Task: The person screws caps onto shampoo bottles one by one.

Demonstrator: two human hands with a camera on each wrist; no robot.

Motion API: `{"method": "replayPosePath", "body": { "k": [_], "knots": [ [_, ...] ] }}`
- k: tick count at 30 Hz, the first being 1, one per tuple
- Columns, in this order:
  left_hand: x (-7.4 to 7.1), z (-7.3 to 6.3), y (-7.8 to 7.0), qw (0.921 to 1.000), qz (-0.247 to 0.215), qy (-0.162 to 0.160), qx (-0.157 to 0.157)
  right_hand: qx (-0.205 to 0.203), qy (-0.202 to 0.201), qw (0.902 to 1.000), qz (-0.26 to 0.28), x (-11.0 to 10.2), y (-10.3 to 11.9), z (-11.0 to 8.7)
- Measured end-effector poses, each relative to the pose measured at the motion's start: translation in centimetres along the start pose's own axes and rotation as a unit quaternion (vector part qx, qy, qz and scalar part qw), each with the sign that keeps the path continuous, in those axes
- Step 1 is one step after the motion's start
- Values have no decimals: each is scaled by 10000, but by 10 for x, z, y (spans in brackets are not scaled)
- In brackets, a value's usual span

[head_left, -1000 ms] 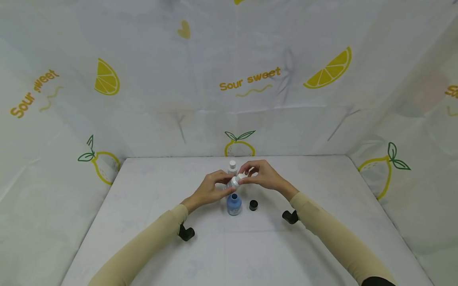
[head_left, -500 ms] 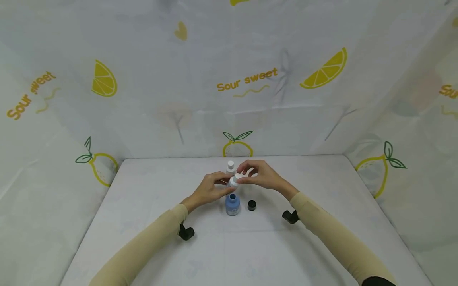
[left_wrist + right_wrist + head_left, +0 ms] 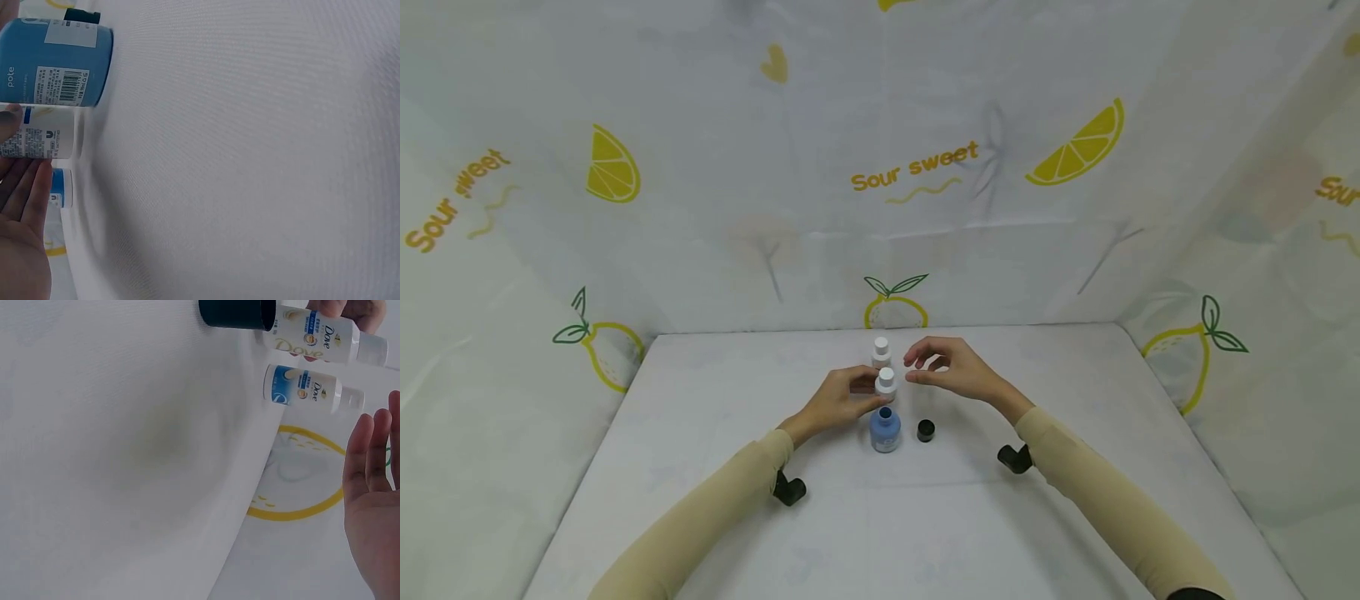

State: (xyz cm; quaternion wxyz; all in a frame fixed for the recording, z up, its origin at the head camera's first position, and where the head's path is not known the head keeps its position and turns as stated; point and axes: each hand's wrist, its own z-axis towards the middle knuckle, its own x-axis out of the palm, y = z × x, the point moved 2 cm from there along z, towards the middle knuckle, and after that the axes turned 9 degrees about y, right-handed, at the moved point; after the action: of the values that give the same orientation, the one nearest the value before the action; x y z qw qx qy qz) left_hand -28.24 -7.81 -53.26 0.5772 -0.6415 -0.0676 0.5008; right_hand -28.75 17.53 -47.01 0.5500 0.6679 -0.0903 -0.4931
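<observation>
My left hand [image 3: 838,397] grips a small white Dove bottle [image 3: 886,387] with a white cap, thumb on the near side and fingers behind. The bottle stands upright; I cannot tell whether its base touches the table. My right hand [image 3: 958,367] is just right of it, fingers loosely bent and apart from the cap, holding nothing. Directly in front of the gripped bottle stands a blue bottle [image 3: 885,432] with an uncovered dark mouth. Its label and barcode show in the left wrist view. A black cap [image 3: 925,430] lies to the right of the blue bottle.
Behind the gripped bottle stands a second white-capped Dove bottle [image 3: 306,387] with a blue patch on its label. All stand on a white-covered table [image 3: 760,542]. A lemon-printed sheet [image 3: 722,167] hangs along the table's back and sides.
The gripped white bottle has gone from tilted toward the right to upright. My right fingers have let go of its white cap and drawn slightly right. The head view has shifted a little.
</observation>
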Motion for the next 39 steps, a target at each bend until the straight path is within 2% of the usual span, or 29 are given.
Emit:
{"method": "replayPosePath", "body": {
  "k": [5,11,24,28,33,39],
  "knots": [
    [1,0,1,9998,-157,75,-16,-34,-29,10000,-6,-2,0,-4],
    [2,0,3,9999,-128,111,-32,-90,-43,9999,-54,-3,-3,-7],
    [2,-6,3,9989,-163,274,-358,209,14,9998,-29,-4,-8,-16],
    [-1,-14,3,9991,-165,166,-344,249,92,9996,-15,-4,-11,-21],
    [-5,-29,3,9998,-35,-52,-170,227,133,9997,19,-4,-15,-28],
    [-2,-46,-6,9997,-166,72,147,241,161,9995,84,-2,-18,-33]
  ]
}}
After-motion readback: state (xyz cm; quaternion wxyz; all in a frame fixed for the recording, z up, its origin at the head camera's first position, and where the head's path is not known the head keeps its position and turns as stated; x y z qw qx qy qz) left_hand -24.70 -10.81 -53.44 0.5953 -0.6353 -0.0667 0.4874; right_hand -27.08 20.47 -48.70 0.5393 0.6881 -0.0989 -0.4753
